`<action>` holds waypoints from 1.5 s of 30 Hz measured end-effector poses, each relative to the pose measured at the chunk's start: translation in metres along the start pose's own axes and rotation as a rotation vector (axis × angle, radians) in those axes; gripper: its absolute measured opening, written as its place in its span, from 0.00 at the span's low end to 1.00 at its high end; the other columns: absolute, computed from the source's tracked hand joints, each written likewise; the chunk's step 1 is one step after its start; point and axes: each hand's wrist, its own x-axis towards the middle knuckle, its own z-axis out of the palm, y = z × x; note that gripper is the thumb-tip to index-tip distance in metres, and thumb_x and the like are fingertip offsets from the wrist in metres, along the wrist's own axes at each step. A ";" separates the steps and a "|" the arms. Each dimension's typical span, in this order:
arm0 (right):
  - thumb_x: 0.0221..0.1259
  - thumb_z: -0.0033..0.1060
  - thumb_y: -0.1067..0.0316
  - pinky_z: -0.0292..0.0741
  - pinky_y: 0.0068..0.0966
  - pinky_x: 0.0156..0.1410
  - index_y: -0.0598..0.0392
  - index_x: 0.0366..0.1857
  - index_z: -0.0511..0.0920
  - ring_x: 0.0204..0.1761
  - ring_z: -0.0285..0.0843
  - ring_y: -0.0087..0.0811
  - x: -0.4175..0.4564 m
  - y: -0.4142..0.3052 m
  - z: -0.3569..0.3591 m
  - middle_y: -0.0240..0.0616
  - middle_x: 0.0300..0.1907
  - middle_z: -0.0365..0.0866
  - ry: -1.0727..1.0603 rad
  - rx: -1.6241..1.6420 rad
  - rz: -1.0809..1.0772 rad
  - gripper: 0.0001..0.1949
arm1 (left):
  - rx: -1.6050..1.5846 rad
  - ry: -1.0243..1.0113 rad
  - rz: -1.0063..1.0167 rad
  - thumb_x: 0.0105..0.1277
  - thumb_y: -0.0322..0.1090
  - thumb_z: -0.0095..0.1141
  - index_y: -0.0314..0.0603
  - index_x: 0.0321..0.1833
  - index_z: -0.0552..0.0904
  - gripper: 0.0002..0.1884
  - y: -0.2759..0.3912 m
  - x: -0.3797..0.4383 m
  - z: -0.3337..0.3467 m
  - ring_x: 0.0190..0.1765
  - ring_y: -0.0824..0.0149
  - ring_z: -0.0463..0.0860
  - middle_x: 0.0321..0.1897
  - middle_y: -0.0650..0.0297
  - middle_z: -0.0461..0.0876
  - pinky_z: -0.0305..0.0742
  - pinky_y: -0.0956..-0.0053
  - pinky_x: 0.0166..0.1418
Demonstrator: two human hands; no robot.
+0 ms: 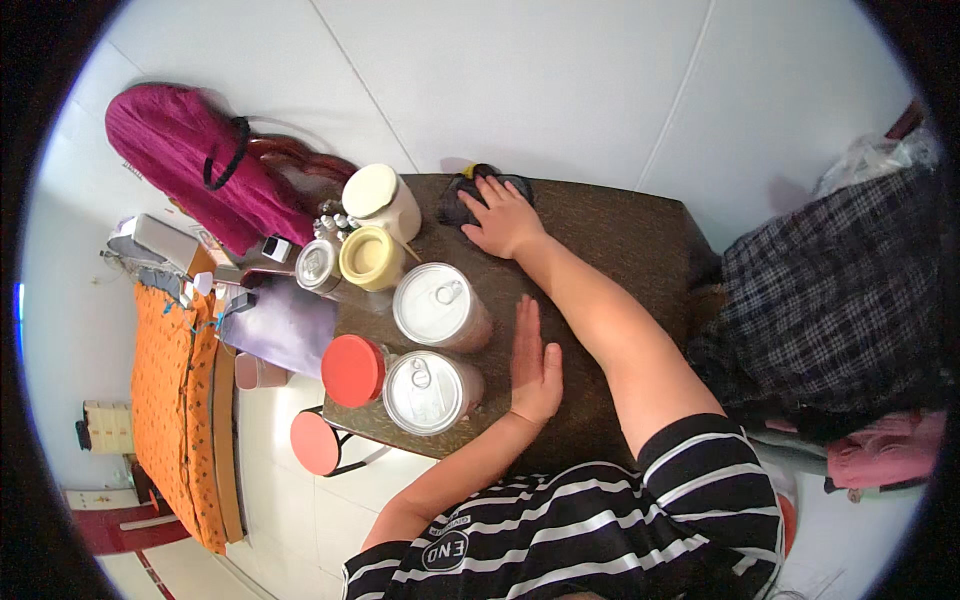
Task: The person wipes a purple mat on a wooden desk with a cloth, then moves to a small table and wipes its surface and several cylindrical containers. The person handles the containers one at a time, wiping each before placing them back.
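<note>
My left hand point(536, 379) is held on edge above the dark wood-grain tabletop point(615, 247), fingers straight and close together, thumb apart, holding nothing. It is just right of two clear canisters with silver pull-ring lids, an upper one point(441, 304) and a lower one point(424, 393). My right hand point(504, 217) lies flat with spread fingers on a crumpled thin black cloth or bag point(457, 199) near the wall; a small yellow part shows at its top. Left of the canisters are a red-lidded jar point(352, 371), a pale yellow round container point(371, 257) and a smaller silver-lidded jar point(317, 265).
A cream lidded container point(382, 201) and small white-capped bottles point(334, 223) stand at the table's left end, near a chair draped in magenta cloth point(180, 150). Plaid fabric point(832, 292) hangs at the right. A pink-topped stool point(315, 442) stands below the left edge.
</note>
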 end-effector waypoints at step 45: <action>0.83 0.39 0.43 0.51 0.49 0.88 0.51 0.84 0.57 0.86 0.43 0.59 -0.252 0.097 -0.023 0.61 0.84 0.49 0.180 -0.072 0.616 0.34 | 0.299 -0.361 0.309 0.77 0.39 0.55 0.31 0.78 0.68 0.31 0.029 -0.084 -0.053 0.81 0.35 0.62 0.80 0.40 0.63 0.61 0.46 0.82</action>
